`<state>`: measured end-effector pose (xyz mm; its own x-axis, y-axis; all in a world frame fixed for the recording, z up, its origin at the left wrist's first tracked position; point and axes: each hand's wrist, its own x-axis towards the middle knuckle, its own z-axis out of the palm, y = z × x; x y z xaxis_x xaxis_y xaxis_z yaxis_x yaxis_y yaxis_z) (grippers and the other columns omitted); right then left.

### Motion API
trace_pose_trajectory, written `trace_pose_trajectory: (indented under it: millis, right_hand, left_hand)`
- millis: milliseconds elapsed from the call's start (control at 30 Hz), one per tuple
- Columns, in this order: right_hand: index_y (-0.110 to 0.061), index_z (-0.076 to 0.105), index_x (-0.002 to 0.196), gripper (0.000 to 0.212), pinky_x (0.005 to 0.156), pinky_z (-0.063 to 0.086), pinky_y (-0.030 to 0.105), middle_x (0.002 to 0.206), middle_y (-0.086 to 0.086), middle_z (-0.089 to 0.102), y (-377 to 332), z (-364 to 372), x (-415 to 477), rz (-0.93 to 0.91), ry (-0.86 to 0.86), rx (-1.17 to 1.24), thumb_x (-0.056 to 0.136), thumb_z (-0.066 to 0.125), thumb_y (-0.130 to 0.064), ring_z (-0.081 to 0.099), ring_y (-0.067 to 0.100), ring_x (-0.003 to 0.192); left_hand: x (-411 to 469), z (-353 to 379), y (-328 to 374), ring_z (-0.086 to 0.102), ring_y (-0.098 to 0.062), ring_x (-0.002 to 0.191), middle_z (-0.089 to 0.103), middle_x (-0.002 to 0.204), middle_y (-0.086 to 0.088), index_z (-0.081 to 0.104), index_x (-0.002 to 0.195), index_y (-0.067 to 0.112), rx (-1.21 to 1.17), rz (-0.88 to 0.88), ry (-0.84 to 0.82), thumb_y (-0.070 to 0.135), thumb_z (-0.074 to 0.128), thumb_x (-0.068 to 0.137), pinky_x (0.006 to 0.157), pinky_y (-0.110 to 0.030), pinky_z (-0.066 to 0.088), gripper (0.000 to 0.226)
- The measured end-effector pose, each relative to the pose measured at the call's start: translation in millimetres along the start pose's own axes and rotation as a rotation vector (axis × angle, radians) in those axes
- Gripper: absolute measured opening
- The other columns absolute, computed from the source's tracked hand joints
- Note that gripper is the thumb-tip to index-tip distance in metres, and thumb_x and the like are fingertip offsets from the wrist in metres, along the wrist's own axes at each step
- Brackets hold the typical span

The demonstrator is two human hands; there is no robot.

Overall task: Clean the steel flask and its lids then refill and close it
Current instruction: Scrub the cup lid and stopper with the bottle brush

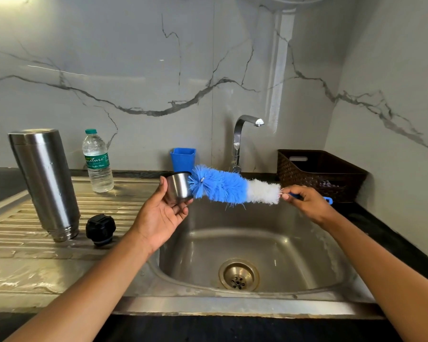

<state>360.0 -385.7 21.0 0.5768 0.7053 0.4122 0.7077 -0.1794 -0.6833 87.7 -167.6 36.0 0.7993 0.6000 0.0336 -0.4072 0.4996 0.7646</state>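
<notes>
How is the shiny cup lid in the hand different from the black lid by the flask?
The steel cup lid is shiny bare metal; the black stopper lid is dark and matte. The left hand holds the steel cup lid over the sink, with the bottle brush at its mouth; the black stopper lid rests on the drainboard beside the upturned steel flask. Both are off the flask.

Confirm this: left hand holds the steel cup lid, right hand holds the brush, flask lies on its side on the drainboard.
The head view shows the flask standing mouth-down on the drainboard, not lying on its side. The rest is right.
</notes>
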Motion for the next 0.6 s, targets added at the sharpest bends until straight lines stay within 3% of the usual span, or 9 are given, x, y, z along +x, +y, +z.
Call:
trace_pose_trajectory:
  millis: [133,233,300,367,400,467,500,600]
  right_hand:
    - [-0.018,0.069,0.090,0.009,0.094,0.042,0.032,0.093,-0.014,0.063,-17,14,3,-0.061,-0.034,-0.013,0.090,0.060,-0.016,0.057,0.004,0.093]
    - [-0.024,0.068,0.086,0.008,0.096,0.042,0.035,0.092,-0.016,0.063,-17,15,2,-0.065,-0.046,-0.029,0.089,0.062,-0.021,0.057,0.001,0.091]
    - [-0.038,0.069,0.082,0.012,0.097,0.044,0.036,0.096,-0.015,0.065,-9,9,-1,-0.028,-0.029,0.012,0.081,0.064,-0.049,0.059,0.008,0.097]
    - [-0.047,0.069,0.083,0.035,0.095,0.042,0.032,0.098,-0.014,0.066,0,4,-1,-0.004,-0.021,0.018,0.067,0.057,-0.076,0.060,0.010,0.100]
    - [-0.046,0.070,0.082,0.033,0.093,0.042,0.030,0.097,-0.014,0.066,-1,5,0,-0.014,-0.020,0.028,0.069,0.058,-0.074,0.059,0.006,0.099]
    - [-0.035,0.069,0.083,0.008,0.089,0.040,0.025,0.092,-0.014,0.064,-13,12,2,-0.055,-0.054,0.035,0.085,0.064,-0.042,0.057,-0.008,0.090]
    - [-0.028,0.069,0.085,0.008,0.088,0.039,0.023,0.091,-0.015,0.063,-16,16,4,-0.074,-0.058,0.015,0.089,0.062,-0.026,0.056,-0.012,0.088]
    - [-0.025,0.067,0.087,0.011,0.091,0.041,0.025,0.094,-0.015,0.063,-12,17,6,-0.079,-0.057,0.004,0.091,0.059,-0.018,0.057,-0.003,0.092]
  left_hand:
    - [-2,2,-3,0.062,-0.021,0.095,0.067,0.106,-0.009,0.060,0.113,0.016,-0.029,-0.029,-0.010,0.044,0.050,0.085,0.076,-0.029,0.044,0.040]
    - [-3,2,-4,0.060,-0.019,0.093,0.068,0.106,-0.009,0.063,0.109,0.016,-0.007,-0.025,-0.010,0.050,0.055,0.080,0.074,-0.027,0.044,0.046]
    - [-3,3,-3,0.060,-0.017,0.087,0.068,0.100,-0.010,0.063,0.110,0.013,0.019,-0.025,-0.006,0.055,0.073,0.065,0.071,-0.025,0.046,0.062]
    - [-3,2,-3,0.061,-0.016,0.081,0.068,0.096,-0.009,0.063,0.110,0.013,0.036,-0.033,-0.009,0.055,0.086,0.045,0.069,-0.026,0.048,0.081]
    - [-3,1,-4,0.059,-0.015,0.082,0.067,0.096,-0.007,0.064,0.109,0.015,0.040,-0.030,-0.006,0.056,0.084,0.047,0.070,-0.026,0.047,0.077]
    - [-2,-1,-5,0.055,-0.013,0.083,0.064,0.098,-0.002,0.068,0.103,0.020,0.047,-0.019,-0.012,0.059,0.077,0.056,0.072,-0.028,0.041,0.061]
    - [-2,0,-4,0.055,-0.013,0.082,0.064,0.098,-0.001,0.069,0.100,0.023,0.052,-0.012,-0.026,0.058,0.079,0.056,0.072,-0.028,0.038,0.058]
    - [-1,-1,-3,0.056,-0.014,0.086,0.064,0.101,-0.003,0.065,0.103,0.021,0.017,0.017,-0.025,0.049,0.064,0.073,0.072,-0.026,0.036,0.041]
